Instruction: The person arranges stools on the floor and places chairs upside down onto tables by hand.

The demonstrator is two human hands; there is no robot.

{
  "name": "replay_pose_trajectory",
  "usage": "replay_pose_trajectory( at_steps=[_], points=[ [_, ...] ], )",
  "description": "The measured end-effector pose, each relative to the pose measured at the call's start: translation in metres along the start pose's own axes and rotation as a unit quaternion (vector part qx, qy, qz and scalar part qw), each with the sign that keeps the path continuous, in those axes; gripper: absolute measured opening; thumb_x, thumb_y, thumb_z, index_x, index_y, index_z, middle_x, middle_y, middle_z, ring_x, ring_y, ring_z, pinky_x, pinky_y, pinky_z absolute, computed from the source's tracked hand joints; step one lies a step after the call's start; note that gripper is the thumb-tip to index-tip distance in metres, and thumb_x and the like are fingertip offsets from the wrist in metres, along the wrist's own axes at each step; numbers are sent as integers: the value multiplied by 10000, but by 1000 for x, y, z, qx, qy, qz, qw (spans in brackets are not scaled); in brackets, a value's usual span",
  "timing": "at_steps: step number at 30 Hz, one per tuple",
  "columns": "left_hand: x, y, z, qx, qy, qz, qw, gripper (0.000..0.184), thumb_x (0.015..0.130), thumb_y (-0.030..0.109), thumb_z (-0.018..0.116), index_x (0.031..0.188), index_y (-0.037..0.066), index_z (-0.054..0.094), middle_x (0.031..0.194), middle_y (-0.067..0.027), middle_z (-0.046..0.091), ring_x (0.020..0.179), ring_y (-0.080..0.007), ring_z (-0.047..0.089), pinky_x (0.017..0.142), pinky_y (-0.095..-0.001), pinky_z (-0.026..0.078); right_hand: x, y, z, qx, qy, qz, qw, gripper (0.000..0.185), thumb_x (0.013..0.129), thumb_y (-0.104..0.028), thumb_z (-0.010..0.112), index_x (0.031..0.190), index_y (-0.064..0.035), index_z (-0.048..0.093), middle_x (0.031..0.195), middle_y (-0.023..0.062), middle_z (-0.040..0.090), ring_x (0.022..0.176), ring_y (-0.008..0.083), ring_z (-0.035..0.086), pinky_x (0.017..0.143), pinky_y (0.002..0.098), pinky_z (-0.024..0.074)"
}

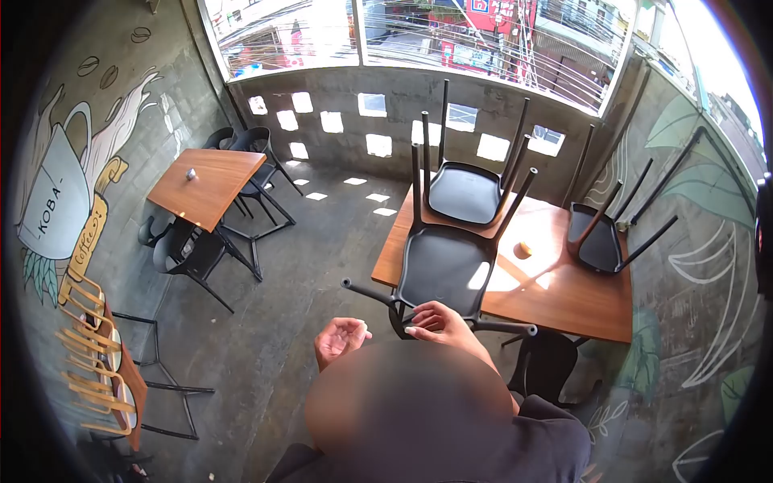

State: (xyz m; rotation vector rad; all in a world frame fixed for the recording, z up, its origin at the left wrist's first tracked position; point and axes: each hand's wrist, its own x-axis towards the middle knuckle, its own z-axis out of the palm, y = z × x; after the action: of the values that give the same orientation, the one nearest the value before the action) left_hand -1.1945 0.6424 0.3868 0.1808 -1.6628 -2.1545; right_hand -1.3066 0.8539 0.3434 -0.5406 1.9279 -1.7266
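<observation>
My left hand (341, 339) is raised in front of me with its fingers loosely bent and apart, and nothing shows in it. My right hand (439, 322) hovers by the near edge of an upturned black chair (448, 272), its fingers spread; whether they touch the chair I cannot tell. That chair rests upside down on a brown wooden table (592, 304), legs pointing up. Behind it is a second upturned black chair (465, 193), and a third black chair (597, 237) lies at the table's right end. A small yellowish round thing (524, 249) sits between them.
Another wooden table (211, 183) stands at the left wall with black armchairs (197, 255) around it and a small item (191, 174) on top. Light-wood chairs (98, 382) are stacked on a table at lower left. A black chair (547, 366) stands right of me. Grey floor (302, 266) runs between.
</observation>
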Motion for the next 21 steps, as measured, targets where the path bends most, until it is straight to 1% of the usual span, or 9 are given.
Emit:
replay_pose_trajectory(
  at_steps=[4,8,11,12,13,15,16,18,21],
  points=[
    [65,-2,-5,7,0,18,1000,124,896,49,677,994,-10,629,866,-51,656,773,-129,647,737,-256,517,79,24,30,-125,-9,-31,992,860,741,-410,828,1394,-37,409,1299,215,525,1209,319,536,998,413,461],
    [112,3,-4,38,17,-5,999,112,904,59,670,980,-8,624,838,-69,658,725,-119,640,650,-245,526,135,62,58,-190,-66,-60,978,853,742,-411,812,1382,-11,414,1355,237,460,1276,362,465,1054,423,407],
    [140,-3,-19,4,3,-1,1000,93,911,55,659,969,-8,622,790,-74,657,699,-117,636,607,-247,522,158,67,76,-211,-107,-30,971,663,750,-404,801,1232,-9,572,1265,216,551,1207,333,525,1025,394,425],
    [147,-3,-24,0,3,-3,1000,93,912,55,658,969,-8,621,787,-72,657,697,-115,634,609,-245,520,165,72,82,-206,-68,-79,973,506,780,-382,776,1091,-5,648,1109,195,640,1096,325,596,950,387,465],
    [155,-5,-29,-5,1,-6,1000,92,913,55,657,969,-9,621,784,-71,658,695,-113,632,612,-243,518,175,77,85,-206,-67,-73,973,506,780,-382,776,1091,-5,648,1109,195,640,1096,325,596,950,387,465],
    [176,-14,-45,-4,-6,-24,1000,85,918,65,647,962,-4,624,775,-73,657,685,-125,631,612,-254,519,191,84,91,-140,-76,93,983,383,805,-334,747,971,3,676,956,181,677,978,326,646,862,397,493],
    [186,-17,-54,-2,-11,-37,999,83,923,76,637,955,1,627,766,-74,655,674,-137,631,613,-264,521,193,87,92,-121,-57,2,991,301,816,-285,723,881,5,682,844,169,679,876,333,664,790,405,506],
    [210,-21,-71,-10,-44,-61,997,87,922,79,640,955,0,628,767,-73,656,678,-134,632,620,-263,522,201,121,98,-165,-4,-46,985,263,805,-272,720,841,-14,688,825,158,677,827,323,660,742,380,512],
    [251,-32,-107,-21,-118,-101,988,97,917,85,657,954,-1,634,777,-68,660,693,-121,634,623,-251,517,200,165,113,-115,152,73,979,254,798,-248,761,754,-24,651,693,125,630,637,213,601,622,329,486]
  ],
)
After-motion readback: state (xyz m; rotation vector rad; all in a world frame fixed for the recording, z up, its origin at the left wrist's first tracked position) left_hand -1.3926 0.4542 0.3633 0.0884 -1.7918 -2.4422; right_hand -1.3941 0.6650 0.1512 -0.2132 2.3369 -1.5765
